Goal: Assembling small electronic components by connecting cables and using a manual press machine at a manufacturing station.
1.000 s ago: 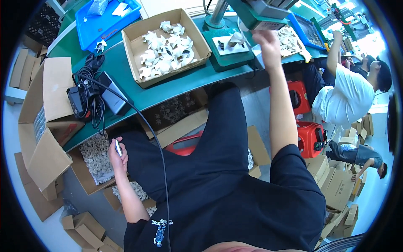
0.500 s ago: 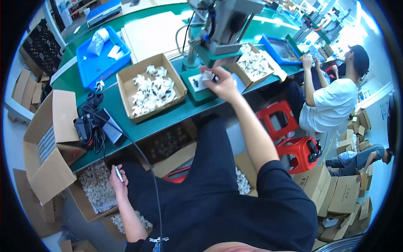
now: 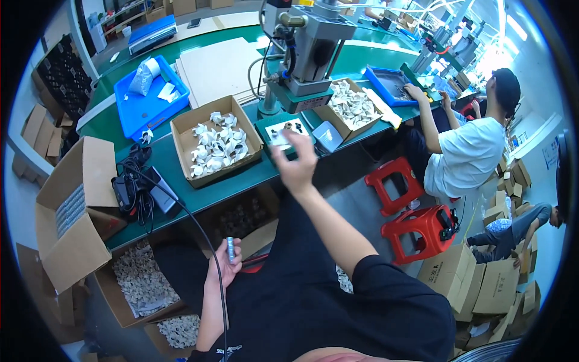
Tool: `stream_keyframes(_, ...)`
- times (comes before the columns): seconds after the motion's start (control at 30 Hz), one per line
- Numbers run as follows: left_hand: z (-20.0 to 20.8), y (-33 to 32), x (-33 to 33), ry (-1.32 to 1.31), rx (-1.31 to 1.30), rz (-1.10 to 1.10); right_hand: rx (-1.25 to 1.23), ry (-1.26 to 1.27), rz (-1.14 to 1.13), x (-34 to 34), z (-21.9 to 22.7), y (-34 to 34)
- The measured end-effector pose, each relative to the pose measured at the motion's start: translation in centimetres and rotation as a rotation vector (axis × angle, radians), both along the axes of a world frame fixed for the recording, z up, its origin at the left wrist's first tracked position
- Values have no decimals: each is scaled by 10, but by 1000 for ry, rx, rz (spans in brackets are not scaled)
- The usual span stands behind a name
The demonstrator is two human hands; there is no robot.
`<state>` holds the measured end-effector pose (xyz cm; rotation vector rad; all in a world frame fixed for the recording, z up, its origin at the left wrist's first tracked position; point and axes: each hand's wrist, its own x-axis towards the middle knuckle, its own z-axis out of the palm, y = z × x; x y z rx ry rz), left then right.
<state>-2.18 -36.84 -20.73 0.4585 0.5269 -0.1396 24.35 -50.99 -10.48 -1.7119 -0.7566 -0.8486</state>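
My left hand (image 3: 228, 265) is closed around a short stack of silvery round pieces (image 3: 230, 248), held upright above my lap. My right hand (image 3: 295, 161) is at the near edge of the bench press, its thumb and fingers apart, and no part shows clearly in it. Just beyond its fingertips lies the press fixture, a white plate (image 3: 281, 128) with small dark fittings on a green base. Over the plate stands the press head (image 3: 307, 99). To the left of the fixture, a cardboard box (image 3: 181, 136) holds white curved plastic parts (image 3: 218, 145).
Right of the fixture are a grey tray (image 3: 327, 137) and a box of white parts (image 3: 353, 104). A blue tray (image 3: 136, 111), black cables (image 3: 136, 187) and an open carton (image 3: 90, 181) are leftward. A cable crosses before my left forearm. Red stools (image 3: 416, 232) and a seated co-worker (image 3: 467, 154) are at right.
My right hand has drawn back from the fixture toward me, and its fingers have spread. My left hand has moved right and up with the silvery stack. The co-worker's hand has reached to the blue tray.
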Motion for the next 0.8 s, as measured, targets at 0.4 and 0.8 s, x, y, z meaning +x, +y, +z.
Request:
stream_keyframes(0.4, 51, 12, 4, -384, 21, -114, -421, 267, 1046, -100, 29, 12)
stream_keyframes(0.8, 66, 13, 21, -268, 487, -315, -107, 344, 170, -5, 40, -22)
